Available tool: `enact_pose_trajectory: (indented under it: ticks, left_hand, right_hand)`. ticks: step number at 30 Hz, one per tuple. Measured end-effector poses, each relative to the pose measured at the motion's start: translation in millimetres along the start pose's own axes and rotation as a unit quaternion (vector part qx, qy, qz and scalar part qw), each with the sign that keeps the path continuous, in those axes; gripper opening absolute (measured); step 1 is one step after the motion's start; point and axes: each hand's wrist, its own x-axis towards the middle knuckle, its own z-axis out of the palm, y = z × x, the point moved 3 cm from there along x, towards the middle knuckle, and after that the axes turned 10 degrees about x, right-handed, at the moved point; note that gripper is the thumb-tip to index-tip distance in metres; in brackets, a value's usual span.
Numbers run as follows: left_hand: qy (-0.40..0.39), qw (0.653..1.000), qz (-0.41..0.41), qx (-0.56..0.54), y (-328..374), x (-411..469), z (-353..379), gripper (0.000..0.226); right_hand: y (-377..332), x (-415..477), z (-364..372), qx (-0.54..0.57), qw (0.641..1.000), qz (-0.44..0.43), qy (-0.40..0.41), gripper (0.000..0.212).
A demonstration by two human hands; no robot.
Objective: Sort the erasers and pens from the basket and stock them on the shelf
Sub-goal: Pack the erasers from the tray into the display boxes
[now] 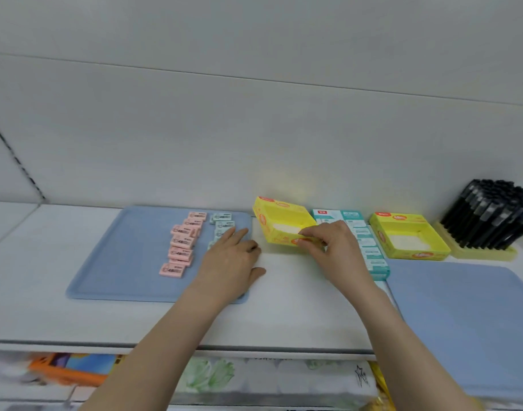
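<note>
- The white shelf (298,307) holds all the things; the view looks down on it from the front.
- A blue tray (120,262) lies on the left part of the shelf.
- On this tray the pink erasers (181,243) lie in one column, which runs from the back toward the front and overlaps a little in places.
- Just beside them on the right, the pale green erasers (223,223) make a second column; its front part is hidden under the hand.
- The left hand (230,262) rests flat on the right edge of the tray. Its fingers are straight and close together, the fingertips touch the pale green erasers, and the thumb lies apart on the shelf.
- The right hand (334,247) pinches the front wall of a yellow box (279,216) between thumb and curled fingers.
- This yellow box is open on top, with something white inside. It stands turned at an angle, just right of the tray; I cannot tell if it is lifted from the shelf.
- Behind the right hand lies a teal and white box (370,253), partly hidden.
- A second yellow box (408,241), also open, stands straight next to it on the right.
- At the far right the black pens (491,215) stand tightly together, leaning, in a yellow stand (485,253).
- A second blue tray (462,321) lies in front of these, at the right front of the shelf.
- Below the shelf some colourful goods are seen, too blurred to name.
</note>
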Motion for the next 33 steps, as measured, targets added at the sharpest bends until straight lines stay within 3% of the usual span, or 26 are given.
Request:
enact_pose_trajectory:
  ticks: [4, 7, 10, 15, 19, 23, 26, 33]
  left_hand:
    - [0.034, 0.999, -0.011, -0.030, -6.5, -3.4, -4.4, 0.028]
    - [0.077, 0.989, -0.057, -0.109, -7.0, -2.3, -11.5, 0.023]
    - [0.090, 0.984, -0.057, -0.144, -2.1, 6.8, -13.5, 0.042]
    - [0.080, 0.990, -0.034, -0.113, 5.9, 14.3, -7.7, 0.023]
    - [0.099, 0.984, -0.015, -0.144, -3.8, 10.6, -7.1, 0.028]
    - [0.122, 0.974, -0.097, -0.162, -51.1, -15.2, -21.7, 0.029]
    - [0.099, 0.968, -0.156, -0.172, -91.3, -28.5, -25.7, 0.030]
    - [-0.045, 0.962, -0.182, -0.199, -133.3, -37.0, -16.4, 0.026]
  right_hand:
    - [5.0, -2.5, 23.1, -0.108, 0.991, -0.009, -0.077, 0.010]
    - [4.6, -2.0, 29.2, -0.146, 0.985, 0.008, -0.090, 0.013]
    - [3.7, 0.1, 28.1, -0.151, 0.984, 0.020, -0.093, 0.014]
    - [2.3, 1.3, 28.6, -0.157, 0.981, 0.024, -0.107, 0.014]
    - [-1.3, 5.7, 21.8, -0.167, 0.971, 0.064, -0.160, 0.018]
    - [-17.0, 23.7, 11.3, -0.099, 0.978, 0.091, -0.156, 0.022]
    - [-42.9, 45.3, 26.8, -0.080, 0.990, 0.039, -0.113, 0.018]
    - [-66.7, 93.9, 119.9, -0.095, 0.978, -0.020, -0.184, 0.030]
